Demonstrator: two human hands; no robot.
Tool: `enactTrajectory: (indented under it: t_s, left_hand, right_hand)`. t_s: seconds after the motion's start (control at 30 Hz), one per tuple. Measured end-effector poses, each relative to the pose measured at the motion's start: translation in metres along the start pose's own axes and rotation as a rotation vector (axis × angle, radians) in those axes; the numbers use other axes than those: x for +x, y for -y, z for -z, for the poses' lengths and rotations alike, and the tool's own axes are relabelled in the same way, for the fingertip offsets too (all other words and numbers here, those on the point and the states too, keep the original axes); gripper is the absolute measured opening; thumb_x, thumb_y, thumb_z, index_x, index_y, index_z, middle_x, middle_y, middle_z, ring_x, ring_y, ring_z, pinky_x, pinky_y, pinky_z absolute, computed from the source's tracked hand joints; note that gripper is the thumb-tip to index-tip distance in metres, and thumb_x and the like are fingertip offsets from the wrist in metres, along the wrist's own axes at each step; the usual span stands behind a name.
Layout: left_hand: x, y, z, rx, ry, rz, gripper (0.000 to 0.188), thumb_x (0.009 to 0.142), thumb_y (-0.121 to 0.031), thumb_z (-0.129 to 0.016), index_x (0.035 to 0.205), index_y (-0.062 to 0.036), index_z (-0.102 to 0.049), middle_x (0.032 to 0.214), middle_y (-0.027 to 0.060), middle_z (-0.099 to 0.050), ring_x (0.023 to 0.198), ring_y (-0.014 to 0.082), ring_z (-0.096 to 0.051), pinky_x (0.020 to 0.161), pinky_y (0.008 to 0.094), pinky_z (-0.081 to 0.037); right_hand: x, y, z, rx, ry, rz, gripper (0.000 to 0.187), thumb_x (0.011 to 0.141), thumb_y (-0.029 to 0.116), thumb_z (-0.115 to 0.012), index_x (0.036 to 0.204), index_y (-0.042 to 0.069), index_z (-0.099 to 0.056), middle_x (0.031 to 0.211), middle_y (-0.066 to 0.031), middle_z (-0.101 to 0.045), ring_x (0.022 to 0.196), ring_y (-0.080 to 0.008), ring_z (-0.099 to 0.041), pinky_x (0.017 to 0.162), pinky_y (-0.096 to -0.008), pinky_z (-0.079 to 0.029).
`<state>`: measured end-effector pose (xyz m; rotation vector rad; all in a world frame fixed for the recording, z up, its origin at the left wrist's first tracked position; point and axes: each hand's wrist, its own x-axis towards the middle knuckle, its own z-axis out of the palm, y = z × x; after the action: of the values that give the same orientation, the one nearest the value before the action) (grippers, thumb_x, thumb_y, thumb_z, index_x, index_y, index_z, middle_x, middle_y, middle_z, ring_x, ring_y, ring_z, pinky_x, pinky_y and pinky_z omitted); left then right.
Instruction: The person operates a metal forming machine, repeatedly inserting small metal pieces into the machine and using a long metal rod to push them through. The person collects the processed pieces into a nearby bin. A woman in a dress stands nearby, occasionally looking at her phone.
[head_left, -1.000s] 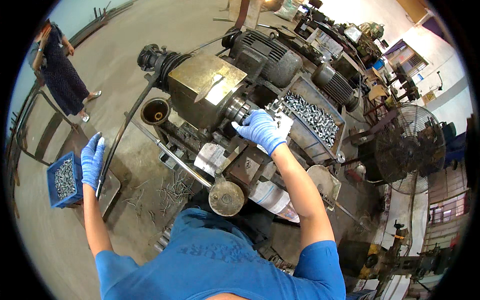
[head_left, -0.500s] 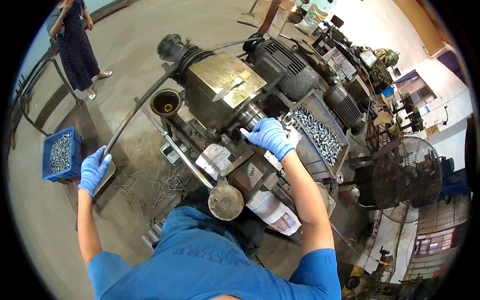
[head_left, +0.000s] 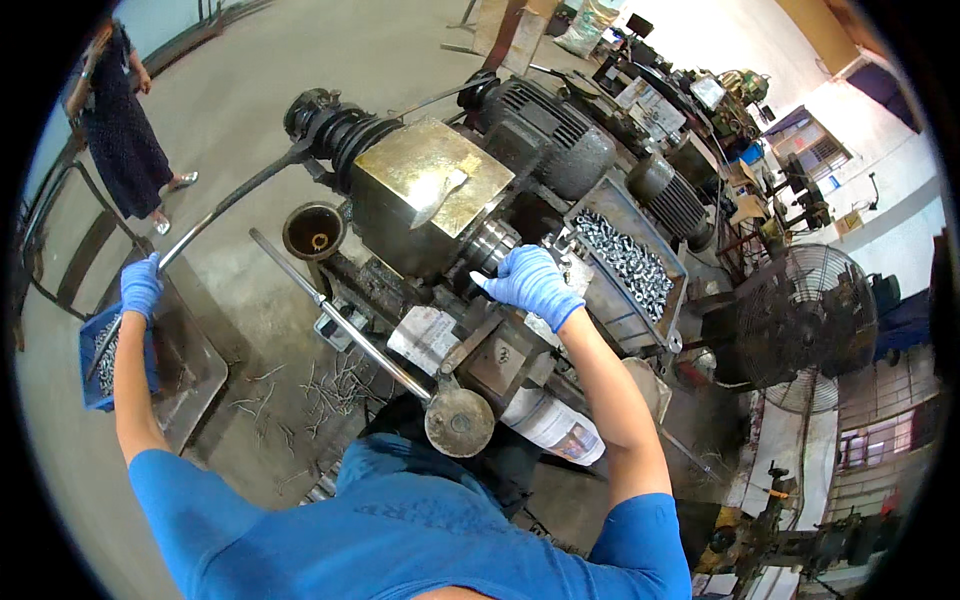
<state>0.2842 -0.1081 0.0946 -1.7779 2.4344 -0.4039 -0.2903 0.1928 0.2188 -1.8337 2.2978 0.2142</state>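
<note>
One long lever point(head_left: 230, 198), seemingly through the left grip point(head_left: 141, 287)

The machine point(head_left: 425, 190) stands between a parts tray point(head_left: 601, 297), right, and a crate point(head_left: 88, 370), left.

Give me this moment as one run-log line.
left grip: closed around long lever | right grip: at shiny spindle, hold unclear | nearby: grey bin of metal parts

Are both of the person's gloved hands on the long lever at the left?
No, only the left hand grips the long lever; the right hand is at the machine's spindle.
</note>
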Motion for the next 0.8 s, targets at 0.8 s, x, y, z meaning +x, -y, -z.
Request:
enactTrajectory:
  t_s: [0.8]
  left_hand:
    - [-0.117, -0.416, 0.225, -1.192, -0.614, -0.85, 0.025, 0.086, -0.019, -0.056, 0.103, -0.0016, -0.063, 0.074, 0.0178, -0.062, 0.062, 0.0307, -0.061, 0.055, 0.0363, -0.048]
  right_hand:
    - [-0.343, -0.096, -0.177, 0.464, -0.915, -0.619, 0.008, 0.069, 0.005, -0.072, 0.072, 0.001, -0.066, 0.083, -0.0149, -0.066, 0.075, -0.0243, -0.063, 0.068, -0.0317, -0.049]
